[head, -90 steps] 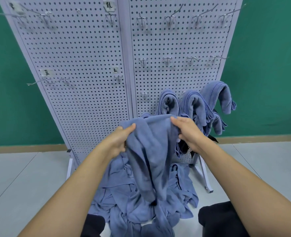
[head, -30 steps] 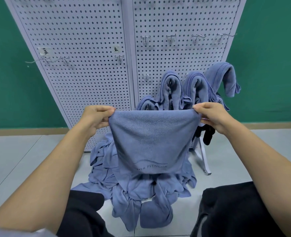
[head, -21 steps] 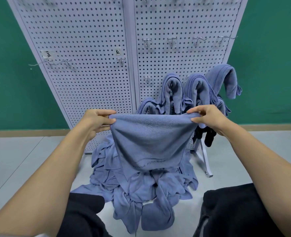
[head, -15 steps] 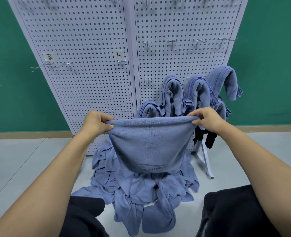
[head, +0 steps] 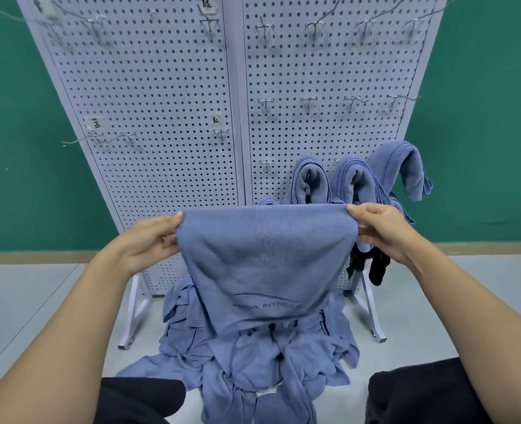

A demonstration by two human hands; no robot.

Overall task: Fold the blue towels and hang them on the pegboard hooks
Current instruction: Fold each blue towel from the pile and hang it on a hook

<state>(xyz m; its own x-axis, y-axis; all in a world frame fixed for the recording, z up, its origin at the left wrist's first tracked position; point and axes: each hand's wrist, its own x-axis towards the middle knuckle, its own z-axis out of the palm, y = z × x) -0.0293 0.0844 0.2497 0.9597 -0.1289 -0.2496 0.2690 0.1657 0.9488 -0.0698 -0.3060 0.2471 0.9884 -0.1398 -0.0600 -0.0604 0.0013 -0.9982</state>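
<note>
Blue towel (head: pixel 265 258) is held up in front of the pegboard (head: pixel 161 87), stretched flat between both hands along its folded upper edge, while its lower part hangs free above the pile of loose towels (head: pixel 253 362) on the floor (head: pixel 39 301). Its left top corner is pinched by the left hand (head: pixel 144 243), thumb and fingers closed on the cloth. Its right top corner is gripped the same way by the right hand (head: pixel 381 231), whose fingers are curled over the edge. Pale lettering is seen under a curved line near the towel's lower edge (only the ending "FITNESS" can be read clearly).

Just behind the upper edge, three folded towels (head: pixel 311 179) are draped over hooks low on the right panel of the board, side by side and touching. Something black (head: pixel 375 267) hangs below them, partly hidden by the right wrist; what it is cannot be told. Metal hooks (head: pixel 308 102) are set in rows higher up on the board, and small paper labels (head: pixel 94 123) with handwritten characters are fixed to the left panel. The board is backed by a green wall (head: pixel 482 117). Dark-trousered knees (head: pixel 137 399) are seen at the bottom, on either side of the pile.
</note>
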